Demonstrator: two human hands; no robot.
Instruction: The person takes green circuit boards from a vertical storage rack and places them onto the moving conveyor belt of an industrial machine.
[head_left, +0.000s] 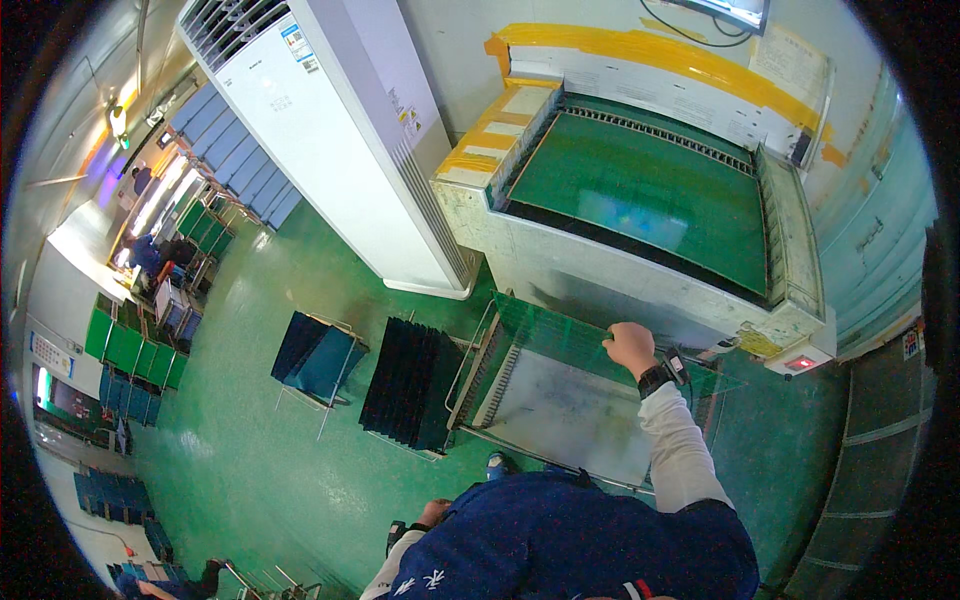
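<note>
Nearest the camera, seen from the head view looking down, is the person's own dark blue jacket [580,540] with white sleeves; the right hand [630,345] reaches forward, closed in a fist around the top edge of a thin green board [560,335]; a black wristband sits on that wrist; the board stands upright in a metal rack cart [560,400], whose grey bottom tray is mostly bare, with only a few green boards at its far end; the left hand [432,514] hangs low beside the body near a small dark object, and whether it is open or closed cannot be told; just beyond the cart stands a large grey machine [640,215] with a wide green flat bed, where no board lies as yet; left of the cart are a rack of black dividers [410,385] and a blue rack [318,360] on the green floor [250,460]; a tall white cabinet [340,140] rises behind.
</note>
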